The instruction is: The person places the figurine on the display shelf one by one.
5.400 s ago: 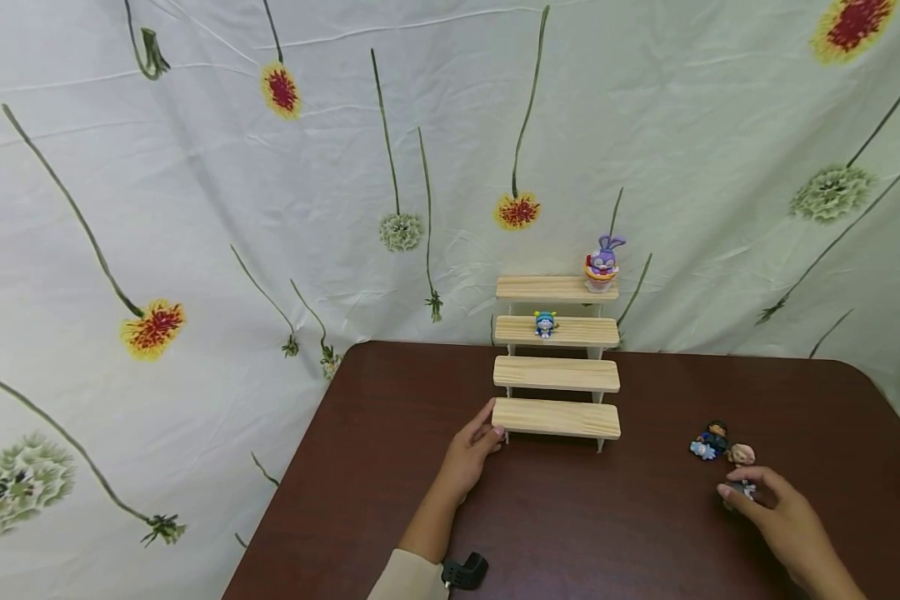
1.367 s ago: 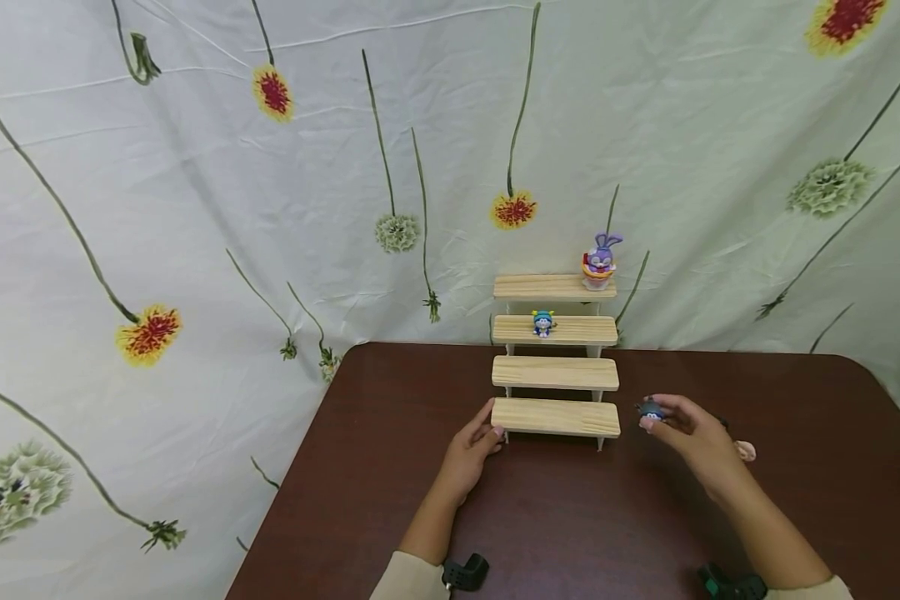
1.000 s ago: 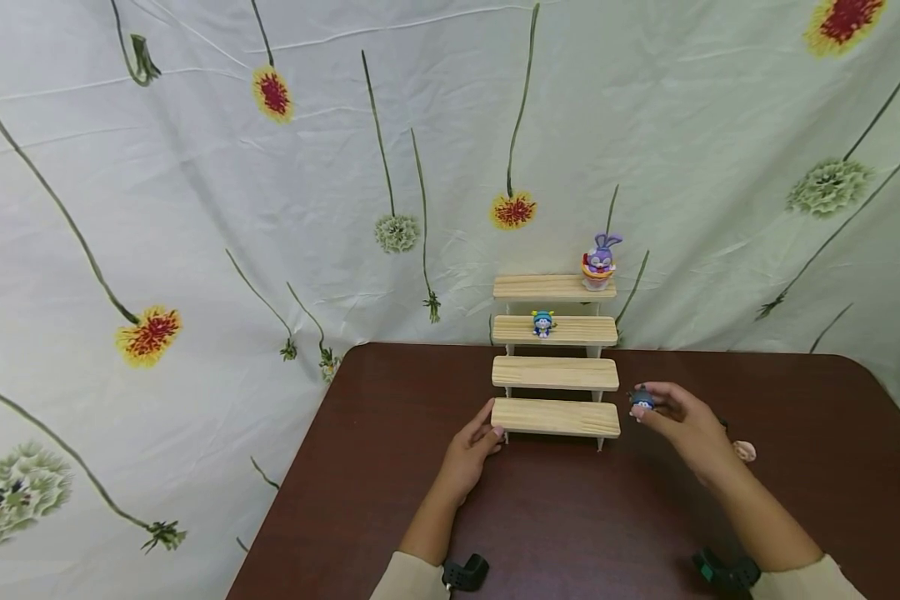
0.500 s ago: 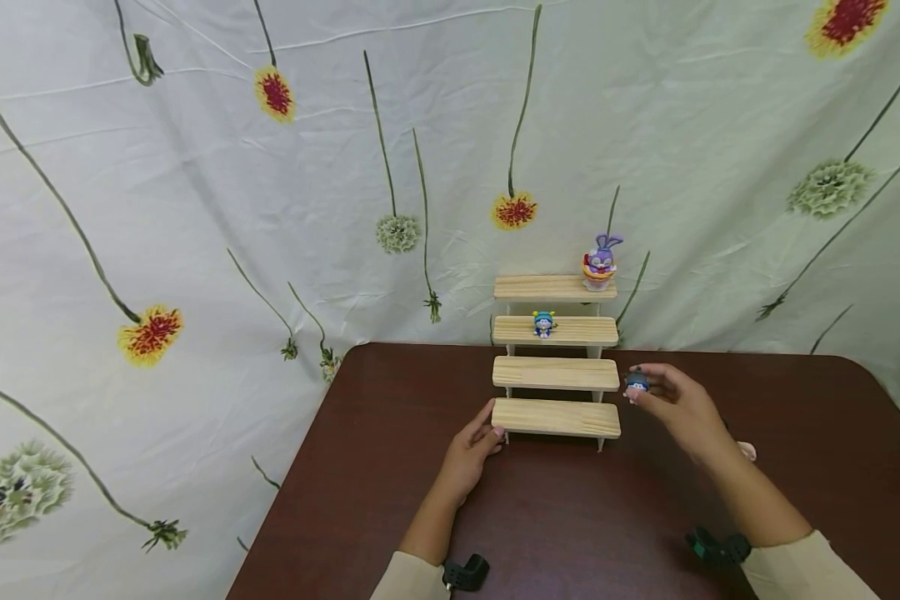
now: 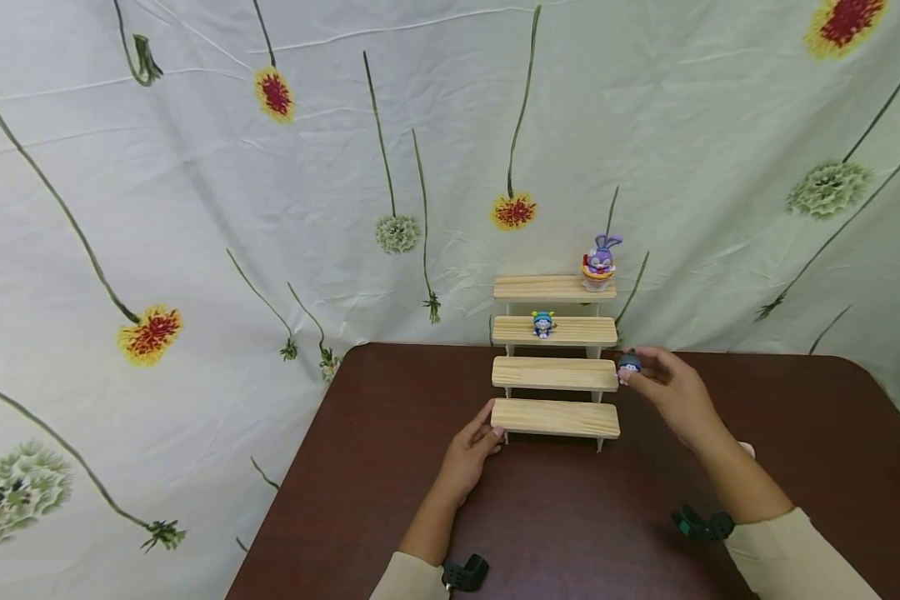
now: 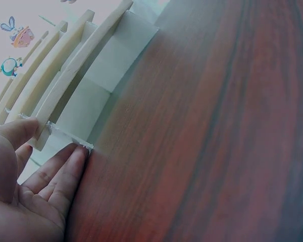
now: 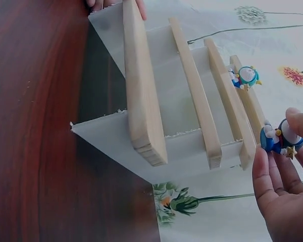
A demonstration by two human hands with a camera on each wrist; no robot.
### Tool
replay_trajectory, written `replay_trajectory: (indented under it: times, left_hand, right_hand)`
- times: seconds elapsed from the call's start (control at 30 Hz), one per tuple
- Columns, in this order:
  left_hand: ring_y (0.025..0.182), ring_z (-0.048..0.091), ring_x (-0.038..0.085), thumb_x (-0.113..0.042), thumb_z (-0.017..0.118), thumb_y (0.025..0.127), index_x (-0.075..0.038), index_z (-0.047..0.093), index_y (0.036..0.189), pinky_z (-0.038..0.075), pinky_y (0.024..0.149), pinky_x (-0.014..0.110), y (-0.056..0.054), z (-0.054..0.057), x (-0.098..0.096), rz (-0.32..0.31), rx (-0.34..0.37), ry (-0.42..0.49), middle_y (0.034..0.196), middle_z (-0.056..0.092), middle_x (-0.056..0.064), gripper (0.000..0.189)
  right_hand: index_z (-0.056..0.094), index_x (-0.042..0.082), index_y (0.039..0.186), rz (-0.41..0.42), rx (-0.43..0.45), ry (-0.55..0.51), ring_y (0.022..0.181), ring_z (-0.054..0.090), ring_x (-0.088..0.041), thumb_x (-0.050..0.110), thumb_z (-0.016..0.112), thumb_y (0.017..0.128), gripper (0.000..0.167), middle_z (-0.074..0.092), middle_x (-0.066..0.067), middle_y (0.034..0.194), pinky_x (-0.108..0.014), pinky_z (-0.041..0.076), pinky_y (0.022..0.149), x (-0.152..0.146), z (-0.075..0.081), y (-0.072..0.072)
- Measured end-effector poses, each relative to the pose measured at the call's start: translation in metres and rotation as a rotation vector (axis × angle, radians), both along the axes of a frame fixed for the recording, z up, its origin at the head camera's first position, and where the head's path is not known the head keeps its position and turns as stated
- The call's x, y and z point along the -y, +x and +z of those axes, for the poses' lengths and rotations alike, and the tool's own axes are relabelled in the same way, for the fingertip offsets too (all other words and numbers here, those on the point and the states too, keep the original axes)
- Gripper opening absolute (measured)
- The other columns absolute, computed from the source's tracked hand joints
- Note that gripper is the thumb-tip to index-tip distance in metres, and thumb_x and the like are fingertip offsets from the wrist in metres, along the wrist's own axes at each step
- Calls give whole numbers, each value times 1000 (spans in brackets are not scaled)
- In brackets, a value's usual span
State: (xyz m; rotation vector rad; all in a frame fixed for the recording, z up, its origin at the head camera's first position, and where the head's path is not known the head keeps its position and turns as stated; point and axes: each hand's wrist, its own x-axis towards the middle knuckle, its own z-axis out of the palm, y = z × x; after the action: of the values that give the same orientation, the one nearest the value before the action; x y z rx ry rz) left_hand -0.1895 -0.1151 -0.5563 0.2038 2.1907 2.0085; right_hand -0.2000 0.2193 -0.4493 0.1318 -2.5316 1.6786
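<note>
A stepped wooden display stand point(image 5: 555, 373) with pale planks and whitish side panels stands on the table. My left hand point(image 5: 467, 454) grips the left end of its lowest plank; in the left wrist view the thumb lies on the plank end and the fingertips touch the side panel point(image 6: 70, 136). Between thumb and fingers, my right hand point(image 5: 678, 400) pinches a small blue figurine point(image 5: 629, 364) at the right end of the second plank from below. In the right wrist view this figurine point(image 7: 278, 137) has a gold star. Whether it touches the plank, I cannot tell.
A purple rabbit figurine point(image 5: 598, 262) sits on the top plank's right end. Below it, a blue figurine with a teal hat point(image 5: 543, 325) sits mid-plank. A pale figurine point(image 5: 747, 450) shows partly behind my right forearm. A flower-print cloth point(image 5: 330, 167) hangs behind the dark table point(image 5: 390, 400).
My right hand took the blue figurine from the group at the right and carried it left and away from me to the stand. The left hand keeps its hold.
</note>
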Motion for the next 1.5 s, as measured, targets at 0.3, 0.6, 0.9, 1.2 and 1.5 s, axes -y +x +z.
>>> replay_trajectory:
  times: [0.3,0.6,0.9,1.2,1.5]
  left_hand:
    - [115,65,28,-26,60,103,-21,38,158,56,102,38,-1,0,1,14,-3,7,120,67,24,59]
    - [117,64,32,-22,59,104,-17,36,158,57,102,40,1,0,0,18,-2,31,121,66,27,59]
    - [114,65,28,-22,61,103,-22,40,157,57,102,38,0,-1,0,23,0,26,119,67,25,58]
    - [115,64,30,-21,59,104,-19,38,158,57,102,40,1,-1,-1,18,1,33,120,66,26,58]
    - [115,64,27,-24,60,103,-20,38,158,57,102,36,0,1,-2,19,9,21,121,66,24,59]
  right_hand:
    - [52,4,145,-12,-21,-79,103,59,9,39,68,98,61,58,8,124,-5,50,85,9,4,-13]
    - [52,5,146,-14,-31,-142,106,58,7,38,67,98,60,57,14,118,-5,50,89,15,8,-23]
    - [52,6,146,-26,-56,-146,104,58,7,35,68,98,58,58,4,123,-5,50,87,21,15,-31]
    - [52,1,144,-29,-92,-144,101,58,8,32,68,98,57,59,-1,125,-4,49,86,26,14,-48]
    - [51,1,144,-45,-143,45,114,59,-22,34,65,100,57,61,-20,131,-3,44,84,32,15,-56]
